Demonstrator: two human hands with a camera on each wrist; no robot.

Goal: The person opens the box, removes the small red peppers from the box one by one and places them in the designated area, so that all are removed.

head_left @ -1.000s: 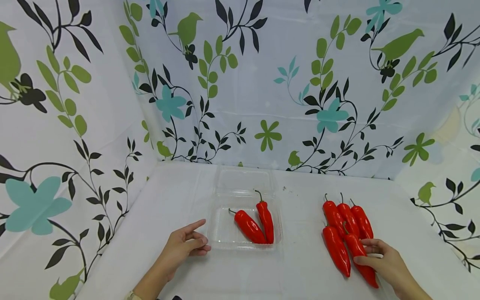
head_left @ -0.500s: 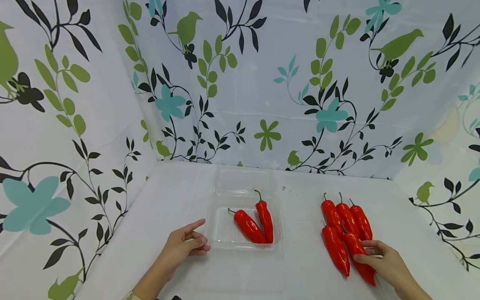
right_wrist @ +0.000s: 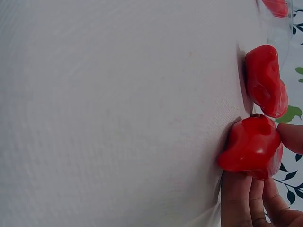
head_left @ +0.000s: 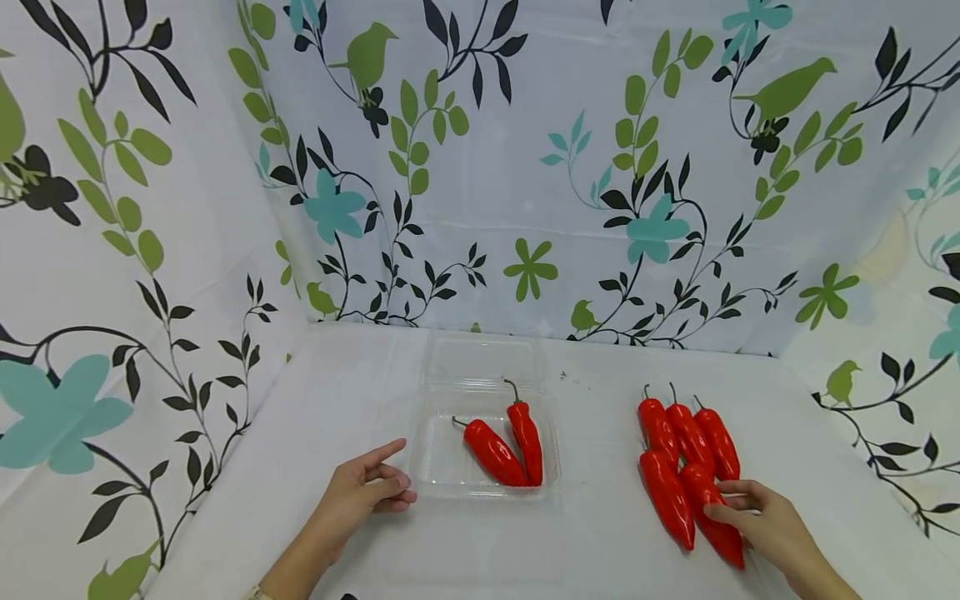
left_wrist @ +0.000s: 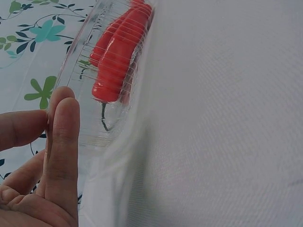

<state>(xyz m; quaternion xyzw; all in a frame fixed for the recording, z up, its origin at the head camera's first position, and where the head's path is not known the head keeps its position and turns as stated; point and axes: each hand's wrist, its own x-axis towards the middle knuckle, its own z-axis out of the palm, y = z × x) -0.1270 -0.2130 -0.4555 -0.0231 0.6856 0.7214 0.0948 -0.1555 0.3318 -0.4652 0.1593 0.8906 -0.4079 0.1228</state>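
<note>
My right hand [head_left: 768, 521] pinches a red chili pepper [head_left: 708, 504] between thumb and fingers, at the front of a small group of peppers. In the right wrist view the thumb is on one side of this pepper [right_wrist: 253, 146] and the fingers on the other. It still appears to lie on the table. My left hand [head_left: 363, 492] is beside the left edge of a clear plastic clamshell box [head_left: 442, 482], index finger stretched out, holding nothing. Two red peppers, a wide one [head_left: 491, 450] and a slimmer one [head_left: 528, 442], lie in the box, green stems toward the back.
Several other red peppers [head_left: 667, 500] lie close together beside the held one. The box's clear lid [head_left: 480, 358] is folded back behind it. A white cloth [head_left: 600, 533] covers the table, and a patterned curtain [head_left: 465, 167] hangs behind and at the sides.
The head view has drifted slightly. The gripped pepper has shifted a little at its tip, toward the left. My left hand stays beside the box.
</note>
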